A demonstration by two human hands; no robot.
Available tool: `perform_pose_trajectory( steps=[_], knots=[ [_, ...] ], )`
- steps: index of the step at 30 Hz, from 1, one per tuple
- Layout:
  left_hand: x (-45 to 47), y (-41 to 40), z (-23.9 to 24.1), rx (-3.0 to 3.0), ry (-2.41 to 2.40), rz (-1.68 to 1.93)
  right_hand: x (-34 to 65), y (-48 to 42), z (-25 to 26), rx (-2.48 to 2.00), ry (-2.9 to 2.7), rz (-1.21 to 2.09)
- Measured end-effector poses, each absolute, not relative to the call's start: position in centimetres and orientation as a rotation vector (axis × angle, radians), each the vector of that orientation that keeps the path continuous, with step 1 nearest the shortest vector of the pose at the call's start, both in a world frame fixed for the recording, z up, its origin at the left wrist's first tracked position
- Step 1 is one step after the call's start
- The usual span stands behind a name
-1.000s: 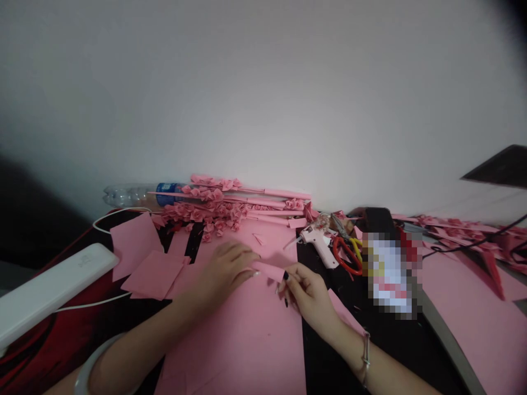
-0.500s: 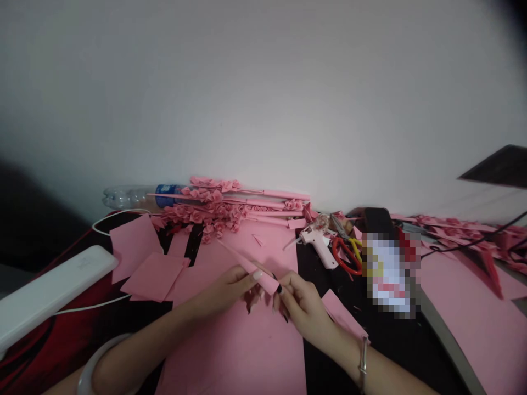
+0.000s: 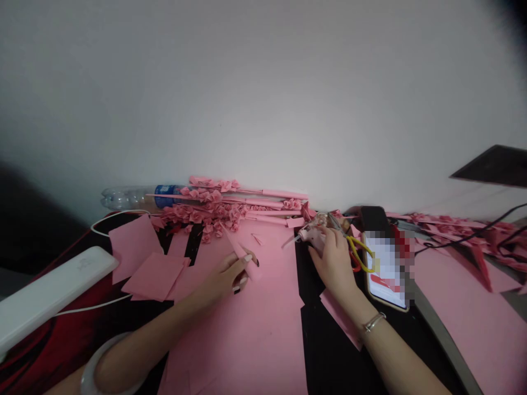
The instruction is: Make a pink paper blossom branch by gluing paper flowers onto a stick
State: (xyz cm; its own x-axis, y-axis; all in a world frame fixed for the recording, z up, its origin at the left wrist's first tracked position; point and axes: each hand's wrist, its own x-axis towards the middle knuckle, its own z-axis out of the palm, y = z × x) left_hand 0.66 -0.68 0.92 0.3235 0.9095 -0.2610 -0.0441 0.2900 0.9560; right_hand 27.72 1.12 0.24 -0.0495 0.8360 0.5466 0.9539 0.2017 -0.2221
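Note:
My left hand (image 3: 234, 270) pinches a rolled pink paper cone (image 3: 235, 244), its thin tip pointing up and away and its wider end toward me. It hovers over a large pink paper sheet (image 3: 255, 334). Over to the right, my right hand (image 3: 334, 258) is closed over a hot glue gun (image 3: 309, 237), whose nozzle points left and whose handle is mostly hidden under my fingers. Right beside that hand lie yellow-handled pliers (image 3: 362, 252) and a red-handled tool (image 3: 356, 262), partly covered.
Pink paper flower stems (image 3: 230, 211) are heaped against the wall beside a plastic bottle (image 3: 132, 197). Square pink papers (image 3: 154, 276) and a white bar-shaped device (image 3: 61, 293) with a cord are at left. A phone (image 3: 385, 269) and more pink sheets (image 3: 465, 307) lie at right.
My right hand has let go of the paper cone and moved right onto the glue gun. My left hand keeps the cone, shifted slightly left and tilted more upright.

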Motion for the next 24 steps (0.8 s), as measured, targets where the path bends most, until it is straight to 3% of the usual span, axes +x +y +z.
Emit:
perform_pose_trajectory(
  steps=[16, 20, 24],
  knots=[
    [0.6, -0.3, 1.1, 1.169, 1.012, 0.814, 28.7, 1.0, 0.4, -1.822, -1.731, -0.204],
    [0.8, -0.3, 1.0, 1.135, 1.025, 0.87, 28.5, 0.2, 2.4, -1.677, -1.577, 0.086],
    [0.8, -0.3, 1.4, 1.096, 1.06, 0.909, 27.8, -0.9, 3.2, -1.506, -1.333, 0.629]
  ],
)
